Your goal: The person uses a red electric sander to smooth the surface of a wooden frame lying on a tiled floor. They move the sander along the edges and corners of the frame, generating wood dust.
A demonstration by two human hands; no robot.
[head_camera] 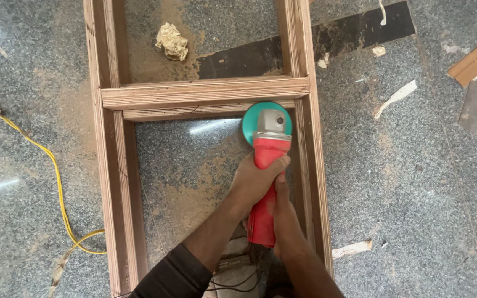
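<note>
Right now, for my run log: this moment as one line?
left hand, right hand: grip red angle grinder | teal disc at plywood frame

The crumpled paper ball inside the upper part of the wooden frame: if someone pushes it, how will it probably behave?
The crumpled paper ball looks very light, so a small push would likely send it skidding over the dusty stone floor. Its creased, uneven shape suggests it would tumble rather than roll straight. It would probably squash easily when pinched, not break.
</note>
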